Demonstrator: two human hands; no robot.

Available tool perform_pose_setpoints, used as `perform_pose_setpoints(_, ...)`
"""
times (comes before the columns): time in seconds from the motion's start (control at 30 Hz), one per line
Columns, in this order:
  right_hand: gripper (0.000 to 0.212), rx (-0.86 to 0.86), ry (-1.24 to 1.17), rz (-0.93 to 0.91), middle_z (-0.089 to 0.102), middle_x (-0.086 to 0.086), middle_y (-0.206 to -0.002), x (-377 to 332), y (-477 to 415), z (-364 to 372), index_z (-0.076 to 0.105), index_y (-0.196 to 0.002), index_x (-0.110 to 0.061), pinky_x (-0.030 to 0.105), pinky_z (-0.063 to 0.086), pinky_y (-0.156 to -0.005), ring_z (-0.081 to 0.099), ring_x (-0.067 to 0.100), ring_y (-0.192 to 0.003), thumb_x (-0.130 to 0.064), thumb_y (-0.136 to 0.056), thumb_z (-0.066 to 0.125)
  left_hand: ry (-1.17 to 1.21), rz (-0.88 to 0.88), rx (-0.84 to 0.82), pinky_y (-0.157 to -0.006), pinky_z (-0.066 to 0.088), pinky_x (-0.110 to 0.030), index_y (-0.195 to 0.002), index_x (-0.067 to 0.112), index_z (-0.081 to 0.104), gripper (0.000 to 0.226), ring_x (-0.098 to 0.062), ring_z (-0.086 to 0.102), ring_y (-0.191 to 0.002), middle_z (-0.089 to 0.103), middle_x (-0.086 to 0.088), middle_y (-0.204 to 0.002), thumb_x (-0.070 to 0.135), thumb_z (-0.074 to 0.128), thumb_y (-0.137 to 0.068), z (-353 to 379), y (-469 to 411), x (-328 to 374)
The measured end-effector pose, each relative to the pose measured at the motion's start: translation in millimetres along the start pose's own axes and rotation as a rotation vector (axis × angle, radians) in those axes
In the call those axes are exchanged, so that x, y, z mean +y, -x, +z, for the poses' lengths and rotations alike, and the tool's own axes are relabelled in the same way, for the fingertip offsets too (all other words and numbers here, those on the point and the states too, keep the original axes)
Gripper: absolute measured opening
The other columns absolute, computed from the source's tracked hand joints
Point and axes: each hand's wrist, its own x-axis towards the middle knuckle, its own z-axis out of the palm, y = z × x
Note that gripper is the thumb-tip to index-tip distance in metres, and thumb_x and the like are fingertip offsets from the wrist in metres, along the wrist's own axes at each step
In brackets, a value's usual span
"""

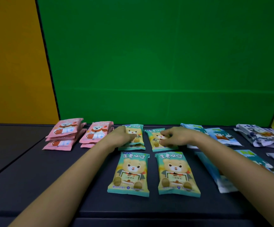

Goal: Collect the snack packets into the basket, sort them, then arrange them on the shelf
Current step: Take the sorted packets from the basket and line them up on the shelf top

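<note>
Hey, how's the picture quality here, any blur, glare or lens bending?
Head view: soft throughout, small print on the teal packets unreadable; blue packets smear at the right edge; the green backdrop edge leans, wide-lens distortion; dim even light, no harsh glare.

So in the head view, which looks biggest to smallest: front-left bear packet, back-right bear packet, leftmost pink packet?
1. front-left bear packet, though it's nearest.
2. back-right bear packet and leftmost pink packet look alike: tied.
</note>
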Motion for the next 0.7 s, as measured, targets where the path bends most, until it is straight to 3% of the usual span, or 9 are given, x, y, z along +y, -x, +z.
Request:
perform_pose_setpoints(0.07,0.054,0.052,0.052,0.006,0.05,0.011,-0.136,-0.6,-3.8,5.5,0.051,-0.129,-0.008,0.033,0.038,-0.102,0.045,0.027,-0.125,-0.046,-0.091,0.048,0.043,0.014,-0.006,-0.081,0.036,-0.028,-0.117,0.005,0.046,0.04,-0.019,0.047,-0.094,0.053,-0.013,-0.117,0.035,0.054,-0.092,1.7,-0.6,1.4)
perform_pose_setpoints(0.1,0.045,0.072,0.067,0.006,0.058,0.012,-0.118,-1.1,-6.8,7.1,0.059,-0.11,-0.007,0.032,0.043,-0.09,0.05,0.028,-0.113,-0.047,-0.091,0.047,0.066,0.016,-0.011,-0.084,0.038,-0.03,-0.119,0.005,0.045,0.041,-0.019,0.047,-0.095,0.053,-0.01,-0.113,0.034,0.054,-0.092,2.7,-1.0,1.7)
perform_pose_setpoints(0.17,0.04,0.093,0.092,0.011,0.052,0.006,-0.083,-2.5,-10.0,9.3,0.051,-0.076,-0.01,0.029,0.038,-0.066,0.048,0.025,-0.091,-0.047,-0.092,0.047,0.102,0.019,-0.018,-0.089,0.04,-0.031,-0.123,0.004,0.044,0.043,-0.019,0.049,-0.097,0.051,-0.007,-0.109,0.032,0.055,-0.092,4.2,-1.9,2.5)
perform_pose_setpoints(0.27,0.044,0.104,0.119,0.017,0.04,0.001,-0.068,-1.6,-12.6,10.1,0.041,-0.064,-0.013,0.028,0.031,-0.057,0.045,0.023,-0.085,-0.046,-0.092,0.047,0.129,0.009,-0.02,-0.095,0.04,-0.033,-0.129,0.003,0.042,0.049,-0.02,0.051,-0.102,0.052,-0.006,-0.11,0.031,0.056,-0.091,4.6,-2.7,3.3)
perform_pose_setpoints(0.43,0.045,0.086,0.135,0.033,0.044,0.004,-0.071,-2.5,-12.5,6.1,0.042,-0.065,-0.011,0.027,0.029,-0.054,0.045,0.024,-0.083,-0.047,-0.093,0.044,0.089,0.026,0.014,-0.088,0.037,-0.026,-0.128,0.01,0.044,0.043,-0.018,0.046,-0.1,0.051,-0.008,-0.122,0.031,0.055,-0.092,4.9,4.0,8.8)
perform_pose_setpoints(0.5,0.044,0.1,0.168,0.028,0.058,0.013,-0.097,-4.9,-10.1,2.3,0.058,-0.088,-0.006,0.028,0.042,-0.068,0.051,0.027,-0.095,-0.046,-0.093,0.042,-0.003,0.062,0.091,-0.092,0.039,-0.029,-0.128,0.008,0.045,0.042,-0.022,0.05,-0.106,0.052,-0.013,-0.129,0.03,0.053,-0.093,1.5,8.1,10.6)
perform_pose_setpoints(0.57,0.046,0.209,0.162,0.0,0.052,0.013,-0.133,-8.6,-8.0,-2.6,0.055,-0.126,-0.012,0.035,0.044,-0.097,0.049,0.029,-0.121,-0.043,-0.095,0.041,-0.084,0.126,0.26,-0.099,0.039,-0.032,-0.131,0.003,0.046,0.044,-0.026,0.052,-0.117,0.053,-0.014,-0.133,0.024,0.052,-0.093,-8.9,11.9,10.1)
perform_pose_setpoints(0.6,0.043,0.27,0.134,-0.03,0.049,0.009,-0.138,-11.8,-7.6,-5.6,0.051,-0.131,-0.018,0.037,0.042,-0.102,0.047,0.029,-0.125,-0.04,-0.095,0.042,-0.115,0.168,0.37,-0.099,0.041,-0.033,-0.127,0.004,0.051,0.038,-0.027,0.054,-0.117,0.057,-0.013,-0.13,0.021,0.051,-0.093,-17.6,14.6,8.2)
perform_pose_setpoints(0.7,0.033,0.371,0.027,-0.14,0.058,0.001,-0.131,-31.7,-8.2,-16.1,0.06,-0.122,-0.028,0.039,0.046,-0.099,0.054,0.025,-0.118,-0.034,-0.093,0.045,-0.195,0.235,0.626,-0.09,0.048,-0.036,-0.108,0.006,0.065,0.024,-0.029,0.062,-0.102,0.068,-0.011,-0.111,0.016,0.051,-0.091,-52.0,27.9,-8.4)
